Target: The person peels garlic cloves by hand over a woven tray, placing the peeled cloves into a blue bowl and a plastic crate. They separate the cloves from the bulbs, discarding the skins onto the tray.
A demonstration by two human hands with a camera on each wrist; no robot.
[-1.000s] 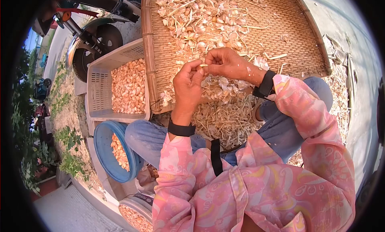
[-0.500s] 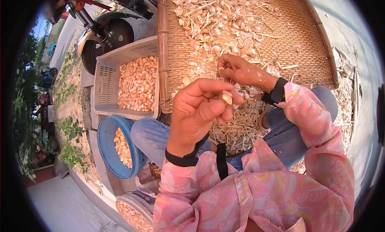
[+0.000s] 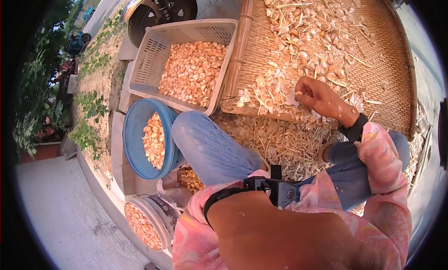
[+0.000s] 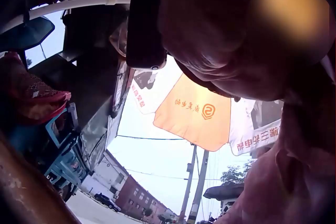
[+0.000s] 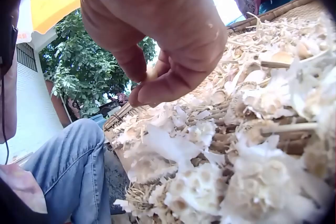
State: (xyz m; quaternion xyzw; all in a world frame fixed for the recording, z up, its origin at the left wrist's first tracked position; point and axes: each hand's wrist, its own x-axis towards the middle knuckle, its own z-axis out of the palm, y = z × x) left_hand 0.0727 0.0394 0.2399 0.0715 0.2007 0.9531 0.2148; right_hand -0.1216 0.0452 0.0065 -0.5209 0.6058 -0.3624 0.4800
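The left hand (image 3: 289, 230) is large and close to the head camera at the bottom of the head view, its back uppermost. Its fingers are hidden, so I cannot tell whether it grips anything. Over the near edge of the woven tray (image 3: 396, 60), the right hand (image 3: 319, 97) pinches a small pale garlic piece (image 5: 151, 73) between thumb and curled fingers. Below it lie papery garlic skins (image 5: 194, 187). Farther up the tray, garlic cloves (image 3: 298, 50) spread in a loose heap with skins and dry stalks.
Left of the tray stands a white plastic crate (image 3: 140, 78) of cloves. A blue bucket (image 3: 133, 148) and a white bucket (image 3: 161, 218) also hold cloves. Stalks and skins (image 3: 280, 139) lie between the person's bent legs (image 3: 214, 148). A vehicle wheel (image 3: 140, 25) stands behind the crate.
The left hand has left the right hand and come toward the head camera; half a second ago it held a clove. The right hand stays at the tray. The head view has shifted.
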